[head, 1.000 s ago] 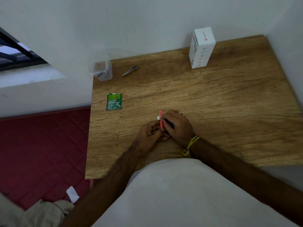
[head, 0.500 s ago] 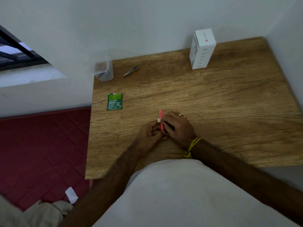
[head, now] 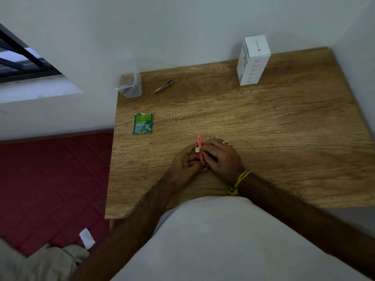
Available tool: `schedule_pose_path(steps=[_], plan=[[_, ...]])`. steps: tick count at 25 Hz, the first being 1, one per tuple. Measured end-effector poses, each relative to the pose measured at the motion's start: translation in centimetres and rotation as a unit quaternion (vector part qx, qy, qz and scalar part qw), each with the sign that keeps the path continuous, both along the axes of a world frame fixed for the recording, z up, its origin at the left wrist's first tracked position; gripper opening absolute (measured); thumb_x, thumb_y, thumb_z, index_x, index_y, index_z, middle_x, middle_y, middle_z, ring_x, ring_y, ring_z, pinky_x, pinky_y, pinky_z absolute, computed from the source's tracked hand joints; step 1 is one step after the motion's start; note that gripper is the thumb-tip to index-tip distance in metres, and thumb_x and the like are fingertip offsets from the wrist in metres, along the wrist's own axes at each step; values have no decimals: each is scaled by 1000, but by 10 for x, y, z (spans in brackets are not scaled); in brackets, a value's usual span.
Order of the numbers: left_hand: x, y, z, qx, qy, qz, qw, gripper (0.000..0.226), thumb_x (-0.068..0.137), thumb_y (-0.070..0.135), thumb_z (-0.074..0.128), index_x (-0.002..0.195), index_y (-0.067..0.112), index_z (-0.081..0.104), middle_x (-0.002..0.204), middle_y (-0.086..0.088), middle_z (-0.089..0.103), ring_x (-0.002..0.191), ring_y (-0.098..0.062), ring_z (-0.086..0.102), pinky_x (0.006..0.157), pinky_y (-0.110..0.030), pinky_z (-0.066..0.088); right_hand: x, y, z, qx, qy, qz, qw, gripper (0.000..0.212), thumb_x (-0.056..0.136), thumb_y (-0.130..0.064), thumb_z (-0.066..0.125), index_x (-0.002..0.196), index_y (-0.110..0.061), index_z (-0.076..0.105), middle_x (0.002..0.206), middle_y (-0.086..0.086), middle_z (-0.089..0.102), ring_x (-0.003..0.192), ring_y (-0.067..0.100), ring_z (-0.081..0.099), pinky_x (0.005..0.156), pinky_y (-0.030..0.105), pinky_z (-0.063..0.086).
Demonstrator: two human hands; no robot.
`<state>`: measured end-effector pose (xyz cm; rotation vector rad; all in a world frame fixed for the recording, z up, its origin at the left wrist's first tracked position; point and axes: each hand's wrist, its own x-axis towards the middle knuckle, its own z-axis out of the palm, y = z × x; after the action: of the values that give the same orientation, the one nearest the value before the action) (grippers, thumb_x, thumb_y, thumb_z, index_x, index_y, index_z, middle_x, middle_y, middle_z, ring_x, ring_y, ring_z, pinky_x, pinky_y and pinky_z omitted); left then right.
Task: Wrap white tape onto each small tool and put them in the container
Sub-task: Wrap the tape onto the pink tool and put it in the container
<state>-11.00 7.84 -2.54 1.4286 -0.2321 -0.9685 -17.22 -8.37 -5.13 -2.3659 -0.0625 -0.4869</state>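
A thin pink tool (head: 199, 141) stands almost upright between my two hands near the table's front middle. My left hand (head: 185, 165) grips its lower end. My right hand (head: 220, 157) pinches a bit of white tape (head: 197, 149) against the tool's middle; something dark shows under its palm. A metal nail clipper (head: 164, 86) lies at the back left, next to a clear plastic container (head: 129, 84) in the table's back left corner.
A green sachet (head: 143, 123) lies on the wooden table (head: 263, 122) at the left. A white box (head: 252, 60) stands at the back right against the wall. A red mattress (head: 50, 179) lies on the floor left of the table.
The hands have stayed in place. The white tape has been worked closer round the pink tool's middle.
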Motion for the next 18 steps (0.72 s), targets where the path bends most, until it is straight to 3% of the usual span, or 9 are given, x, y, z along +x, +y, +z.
schedule_pose_path(steps=[3, 18], plan=[[1, -1, -2, 1, 11, 3, 1000, 53, 90, -13, 59, 137, 10, 51, 114, -17, 71, 108, -27, 68, 90, -37, 58, -2, 1, 0, 8, 1, -5, 1000, 17, 93, -16, 61, 103, -7, 72, 102, 6, 66, 90, 22, 62, 76, 42, 52], [3, 0, -4, -11, 37, 19, 999, 52, 89, -14, 61, 135, 9, 54, 120, -21, 69, 114, -33, 66, 91, -40, 58, -3, -3, 0, 28, -15, 14, 999, 16, 94, -16, 62, 104, -7, 72, 103, 5, 65, 91, 20, 61, 78, 37, 51]])
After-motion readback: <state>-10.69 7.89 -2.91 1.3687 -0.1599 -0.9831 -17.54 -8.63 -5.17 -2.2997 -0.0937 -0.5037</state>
